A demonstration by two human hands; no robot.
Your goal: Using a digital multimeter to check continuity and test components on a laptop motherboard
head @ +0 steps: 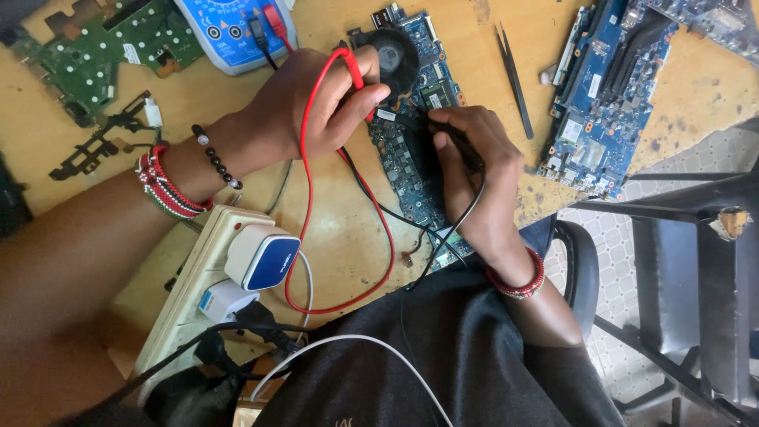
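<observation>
- Worn yellow table (348, 237) carries a blue circuit board (411, 150).
- Left hand (316, 107): fingers clamped on red probe (353, 71).
- Right hand (474, 174): fingers clamped on black probe (462, 146) touching the board.

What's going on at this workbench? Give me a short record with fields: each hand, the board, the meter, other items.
left hand: grips the red probe, tip down at the blue circuit board
right hand: holds the black probe on the same board
meter: blue, at the top edge, red and black leads plugged in
tweezers: lying right of the board
second blue board: further right
green board: top left
power strip: lower left, chargers plugged in
</observation>
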